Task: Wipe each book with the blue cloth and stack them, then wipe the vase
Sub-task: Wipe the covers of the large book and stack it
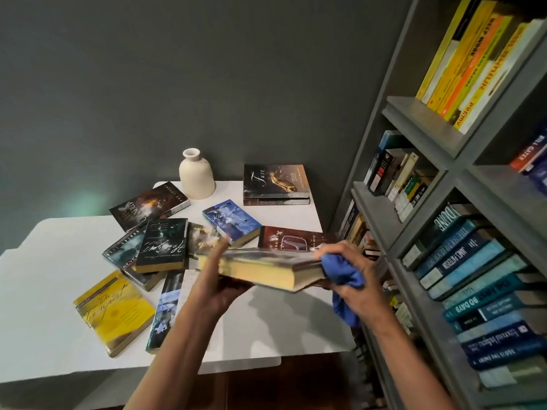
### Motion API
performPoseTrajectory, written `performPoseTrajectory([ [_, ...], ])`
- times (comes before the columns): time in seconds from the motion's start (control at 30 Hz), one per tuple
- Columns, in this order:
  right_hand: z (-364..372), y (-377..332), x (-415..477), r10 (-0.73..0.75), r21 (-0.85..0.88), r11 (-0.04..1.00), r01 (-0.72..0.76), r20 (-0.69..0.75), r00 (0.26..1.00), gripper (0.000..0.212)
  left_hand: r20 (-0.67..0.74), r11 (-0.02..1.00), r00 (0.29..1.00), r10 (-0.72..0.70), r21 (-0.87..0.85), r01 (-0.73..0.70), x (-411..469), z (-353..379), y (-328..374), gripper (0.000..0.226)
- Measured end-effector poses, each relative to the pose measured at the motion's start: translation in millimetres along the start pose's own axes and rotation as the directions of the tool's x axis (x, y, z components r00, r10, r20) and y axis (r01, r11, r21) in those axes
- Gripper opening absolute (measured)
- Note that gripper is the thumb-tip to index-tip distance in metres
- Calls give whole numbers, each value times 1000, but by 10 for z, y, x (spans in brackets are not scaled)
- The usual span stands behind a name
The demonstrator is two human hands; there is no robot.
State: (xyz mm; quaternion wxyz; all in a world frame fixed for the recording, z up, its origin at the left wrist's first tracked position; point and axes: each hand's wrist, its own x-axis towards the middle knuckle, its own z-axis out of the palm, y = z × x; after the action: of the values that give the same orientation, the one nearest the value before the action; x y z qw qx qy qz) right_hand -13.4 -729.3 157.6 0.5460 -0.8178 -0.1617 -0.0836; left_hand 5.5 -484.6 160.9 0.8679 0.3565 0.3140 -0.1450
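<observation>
We hold one thick book (260, 269) up in the air above the white table (266, 324). Our left hand (222, 281) is under its left end, with fingers curled below and the thumb on top, so it grips the book tight. Our right hand (353, 269) is at the other end of the book. It is closed around the bunched-up blue cloth (344, 276), and the cloth touches that end of the book.

We think the step now is wiping this book. To do it well, the left hand should hold the book steady and flat while the right hand slides the cloth across the whole top cover toward the left thumb. Then we should turn the book and wipe the back and the yellow page edges too. The cloth is bunched, so spreading it a little would clean more at once.

Beyond our hands sits a small stack of two books (275, 184), which looks like the place for this one. The loose books (161, 244) lie beyond and beside the left hand. The cream vase (196, 174) stands far past the left hand, for last.
</observation>
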Motion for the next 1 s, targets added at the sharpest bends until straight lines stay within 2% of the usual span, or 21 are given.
performPoseTrajectory([
  [0.03, 33, -15, -14, -27, -57, 998, 28, 23, 999, 65, -34, 1000, 999, 2, 22, -2, 16, 28, -29, 31],
  [0.1, 77, -38, -24, -75, -152, 985, 82, 48, 996, 64, -58, 1000, 998, -7, -6, 7, 70, 20, -105, 12],
  [0.2, 50, -29, -26, -87, -294, 950, 101, 63, 994, 69, -12, 992, 999, 38, -117, -40, 144, -45, -162, 16],
  [0.3, -41, 85, -74, 19, -319, 948, 11, 92, 996, 77, -20, 956, 966, 259, -139, -259, 251, -100, -162, 32],
  [0.37, -74, 140, -83, 112, -244, 964, -105, 17, 994, 67, -52, 915, 921, 386, -103, -389, 253, -111, -156, 37],
  [0.43, -40, 158, -53, 150, -171, 971, -170, -123, 981, 49, -84, 886, 889, 450, -78, -456, 234, -105, -161, 27],
  [0.53, 91, 100, 30, 172, -69, 976, -204, -325, 930, 35, -105, 866, 871, 481, -101, -490, 178, -56, -180, 12],
  [0.6, 139, 82, 84, 146, -111, 972, -206, -402, 904, 33, -127, 860, 864, 487, -103, -500, 163, -36, -187, 8],
  [0.67, 182, 109, 114, 124, -254, 940, -226, -363, 924, 39, -139, 850, 852, 504, -92, -518, 148, -28, -191, 9],
  [0.77, 332, 152, 82, 95, -475, 858, -193, -223, 970, 63, -176, 841, 836, 520, -64, -537, 141, -25, -180, 18],
  [0.9, 530, 50, -33, -68, -557, 825, -92, -260, 963, 28, -253, 842, 818, 517, -21, -539, 153, 2, -146, 50],
  [1.0, 818, -158, -203, -145, -543, 837, 63, -109, 983, 22, -242, 797, 768, 593, 43, -602, 179, 37, -136, 22],
])
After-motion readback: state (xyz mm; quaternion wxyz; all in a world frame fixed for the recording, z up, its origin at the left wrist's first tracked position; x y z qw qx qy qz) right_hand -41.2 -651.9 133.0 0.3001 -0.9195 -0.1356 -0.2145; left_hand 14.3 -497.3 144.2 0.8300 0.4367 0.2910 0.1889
